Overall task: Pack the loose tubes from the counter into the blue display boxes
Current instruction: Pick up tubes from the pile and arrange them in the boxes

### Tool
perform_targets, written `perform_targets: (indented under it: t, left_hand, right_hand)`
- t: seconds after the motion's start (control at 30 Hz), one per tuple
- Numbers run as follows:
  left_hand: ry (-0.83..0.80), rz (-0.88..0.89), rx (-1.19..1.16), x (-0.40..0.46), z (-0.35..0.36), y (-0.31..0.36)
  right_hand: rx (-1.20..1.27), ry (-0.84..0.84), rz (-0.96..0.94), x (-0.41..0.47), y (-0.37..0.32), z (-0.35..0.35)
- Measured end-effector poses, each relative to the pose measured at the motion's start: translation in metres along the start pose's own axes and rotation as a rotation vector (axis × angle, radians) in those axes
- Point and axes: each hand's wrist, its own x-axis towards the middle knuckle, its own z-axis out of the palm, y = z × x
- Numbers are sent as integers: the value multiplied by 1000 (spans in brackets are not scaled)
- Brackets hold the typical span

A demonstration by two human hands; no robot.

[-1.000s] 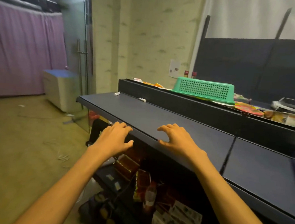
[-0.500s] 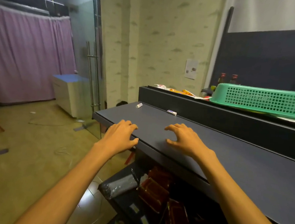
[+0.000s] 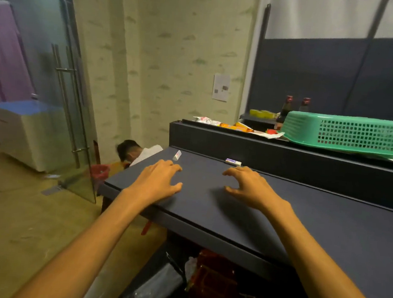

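Two small white tubes lie on the dark counter (image 3: 210, 204) near its back ledge: a left tube (image 3: 177, 155) and a right tube (image 3: 233, 162). My left hand (image 3: 159, 181) hovers over the counter just short of the left tube, fingers loosely curled, holding nothing. My right hand (image 3: 250, 187) hovers just in front of the right tube, fingers spread and bent, empty. No blue display box is in view.
A raised dark ledge (image 3: 284, 153) runs behind the counter and carries a green plastic basket (image 3: 347, 134), snack wrappers (image 3: 228, 125) and two bottles (image 3: 287, 106). A person (image 3: 134, 151) crouches past the counter's left end. A glass door (image 3: 71, 115) stands at left. Packed goods (image 3: 213, 279) sit under the counter.
The view has swung left and closer along the counter. Both hands have moved forward toward the two tubes, which lay farther off before. The person past the counter's end has come into view.
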Motion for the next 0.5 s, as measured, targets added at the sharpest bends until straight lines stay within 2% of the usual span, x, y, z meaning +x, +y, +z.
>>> perform_targets:
  t: [0.13,0.27,0.5]
  left_hand:
    - [8,91,-67,33,10,-30]
    - [-51,130,-160,65,23,-56]
    - [-122,132,-103,133,45,-84]
  right_hand:
    - [-12,8,109,16,-4,8]
    - [-24,-10,193,33,-5,11]
    - [-47,-10,265,66,6,16]
